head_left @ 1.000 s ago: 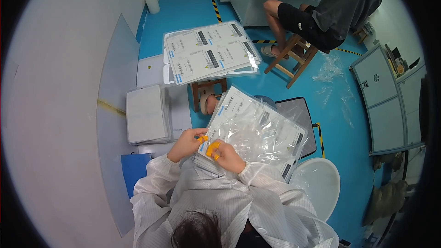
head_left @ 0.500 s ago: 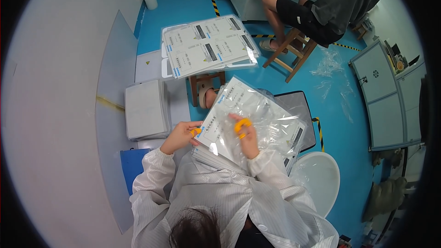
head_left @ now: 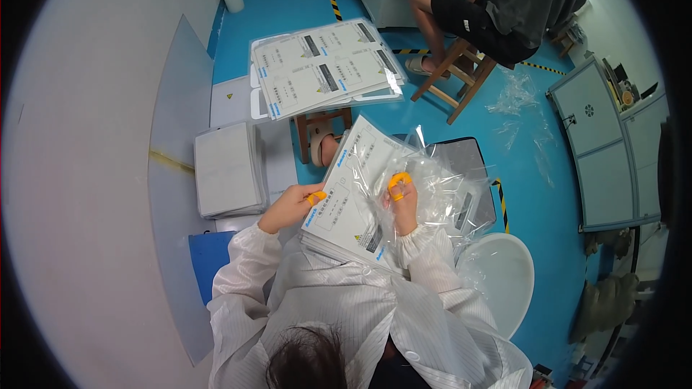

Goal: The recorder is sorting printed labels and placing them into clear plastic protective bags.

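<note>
A stack of white printed panels (head_left: 339,205) lies on my lap, tilted, its top face carrying labels and dark blocks. My left hand (head_left: 288,207), with a yellow finger cot on, pinches the left edge of the top panel. Crumpled clear plastic film (head_left: 440,180) is gathered over the right part of the stack. My right hand (head_left: 405,205), also wearing yellow finger cots, is closed on that film. The film hides part of the panels' right side.
Ahead, more printed panels (head_left: 288,65) rest on a wooden stool (head_left: 324,124). A pile of whitish sheets (head_left: 227,173) stands at left. A white basin (head_left: 504,281) is at right. Loose film (head_left: 522,97) lies on the blue floor. A co-worker (head_left: 537,7) sits on another stool (head_left: 461,75).
My right hand has moved slightly right, drawing the film with it. More of the top panel's left part now shows uncovered. My left hand still grips the panel's edge.
</note>
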`<action>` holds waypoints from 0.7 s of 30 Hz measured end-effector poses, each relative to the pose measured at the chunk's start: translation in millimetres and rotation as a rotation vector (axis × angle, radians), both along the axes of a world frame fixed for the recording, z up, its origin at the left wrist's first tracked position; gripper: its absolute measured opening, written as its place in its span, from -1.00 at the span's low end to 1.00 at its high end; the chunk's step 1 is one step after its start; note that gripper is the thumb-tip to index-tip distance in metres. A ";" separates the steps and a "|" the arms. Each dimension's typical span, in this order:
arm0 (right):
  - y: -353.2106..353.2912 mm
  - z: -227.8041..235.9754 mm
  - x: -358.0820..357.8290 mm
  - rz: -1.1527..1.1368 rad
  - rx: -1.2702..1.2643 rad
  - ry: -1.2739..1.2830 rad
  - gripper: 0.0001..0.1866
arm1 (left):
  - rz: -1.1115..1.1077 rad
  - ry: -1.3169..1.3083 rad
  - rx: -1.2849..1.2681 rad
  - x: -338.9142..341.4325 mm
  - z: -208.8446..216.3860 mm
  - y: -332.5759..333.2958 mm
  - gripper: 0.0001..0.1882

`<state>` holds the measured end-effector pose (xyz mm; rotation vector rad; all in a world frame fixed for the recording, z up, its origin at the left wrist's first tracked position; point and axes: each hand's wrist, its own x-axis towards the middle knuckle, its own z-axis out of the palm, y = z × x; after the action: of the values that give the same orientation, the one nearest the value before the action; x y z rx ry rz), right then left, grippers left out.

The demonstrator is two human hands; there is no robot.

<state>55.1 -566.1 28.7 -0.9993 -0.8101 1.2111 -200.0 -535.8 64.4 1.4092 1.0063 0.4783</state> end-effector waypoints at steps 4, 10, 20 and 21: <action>0.4 -3.1 29.6 -0.086 0.001 -0.120 -0.79 | 0.088 0.122 0.199 11.0 3.7 9.1 -0.69; -65.8 -6.7 225.1 -0.744 0.091 -0.478 -0.87 | 0.197 0.014 0.059 -15.1 -35.8 31.5 -0.70; -323.4 -40.9 436.4 -1.950 -0.299 -0.909 -0.73 | 0.310 -0.094 -0.121 -34.3 -62.3 46.7 -0.69; -324.8 -75.1 421.3 -1.925 -0.376 -0.988 -0.73 | 0.299 -0.112 -0.121 -33.4 -63.7 48.0 -0.68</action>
<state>476.5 -890.9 -46.5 -1.9024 0.0152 -0.9095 -233.4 -487.8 0.7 1.1163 1.1406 0.6959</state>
